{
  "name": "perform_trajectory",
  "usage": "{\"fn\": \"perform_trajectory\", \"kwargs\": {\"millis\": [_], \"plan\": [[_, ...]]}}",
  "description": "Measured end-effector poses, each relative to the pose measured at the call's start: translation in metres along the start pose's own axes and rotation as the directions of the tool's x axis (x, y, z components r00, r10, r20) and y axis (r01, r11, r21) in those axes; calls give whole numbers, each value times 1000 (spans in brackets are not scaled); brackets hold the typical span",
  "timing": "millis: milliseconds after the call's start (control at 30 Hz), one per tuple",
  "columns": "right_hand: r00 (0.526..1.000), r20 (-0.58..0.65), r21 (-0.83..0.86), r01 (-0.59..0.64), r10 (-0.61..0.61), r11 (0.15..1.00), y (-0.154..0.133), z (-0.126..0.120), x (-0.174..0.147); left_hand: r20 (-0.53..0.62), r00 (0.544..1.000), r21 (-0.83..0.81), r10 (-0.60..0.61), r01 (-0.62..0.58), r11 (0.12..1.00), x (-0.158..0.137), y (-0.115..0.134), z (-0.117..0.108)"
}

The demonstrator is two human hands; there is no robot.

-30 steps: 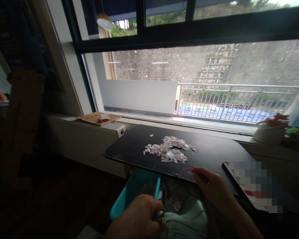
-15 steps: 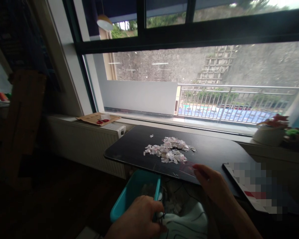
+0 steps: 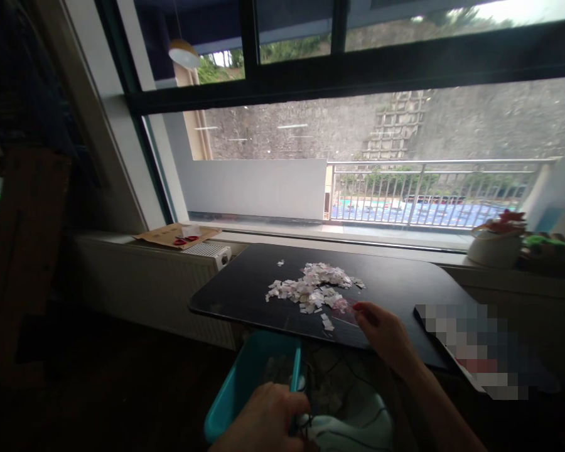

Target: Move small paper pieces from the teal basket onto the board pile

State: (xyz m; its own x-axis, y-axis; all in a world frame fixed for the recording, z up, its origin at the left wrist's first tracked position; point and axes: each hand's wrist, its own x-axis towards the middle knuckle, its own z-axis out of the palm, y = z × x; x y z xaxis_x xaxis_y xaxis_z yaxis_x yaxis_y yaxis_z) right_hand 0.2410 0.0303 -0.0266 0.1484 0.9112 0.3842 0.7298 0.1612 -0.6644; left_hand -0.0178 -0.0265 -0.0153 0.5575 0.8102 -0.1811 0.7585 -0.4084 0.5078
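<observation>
A loose heap of small paper scraps (image 3: 311,285) lies on the black table (image 3: 395,276). My right hand (image 3: 386,333) reaches over the table's front edge, fingers pinched on a thin see-through plastic piece (image 3: 344,315) whose exact kind I cannot make out. This piece lies flat at the heap's near right side. Below the table edge, my left hand (image 3: 273,411) is closed round the rim of a teal bin (image 3: 226,405). Some pale, blurred contents show inside the bin. A few scraps lie apart from the heap, near the front edge.
At right on the table lies a flat, blurred-out object (image 3: 475,351). Red-handled scissors (image 3: 186,240) rest on brown paper (image 3: 157,235) at the sill. A white pot (image 3: 494,248) stands by the window. Pale green patterned cloth (image 3: 353,427) shows beside the bin.
A few scraps have come away from the heap toward the table's front edge. My right hand has shifted slightly with the plastic piece. My left hand still grips the bin; the view has turned slightly.
</observation>
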Motion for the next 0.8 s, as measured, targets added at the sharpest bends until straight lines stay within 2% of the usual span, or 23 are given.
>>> {"fn": "perform_trajectory", "kwargs": {"millis": [133, 367, 633, 800], "plan": [[1000, -3, -1, -27, 27, 1000, -2, 1, 0, 48, 999, -41, 3, -2, 999, 0, -1, -2], [999, 24, 22, -49, 48, 999, -5, 0, -6, -1, 1000, 13, -18, 18, 1000, 1, -4, 2], [997, 64, 44, -40, 37, 998, -9, -3, -9, 11, 1000, -7, -17, 17, 1000, 0, -4, 1], [995, 72, -19, -70, 71, 997, -9, -10, -13, -15, 1000, -7, 1, -1, 1000, 0, -3, 3]]}}
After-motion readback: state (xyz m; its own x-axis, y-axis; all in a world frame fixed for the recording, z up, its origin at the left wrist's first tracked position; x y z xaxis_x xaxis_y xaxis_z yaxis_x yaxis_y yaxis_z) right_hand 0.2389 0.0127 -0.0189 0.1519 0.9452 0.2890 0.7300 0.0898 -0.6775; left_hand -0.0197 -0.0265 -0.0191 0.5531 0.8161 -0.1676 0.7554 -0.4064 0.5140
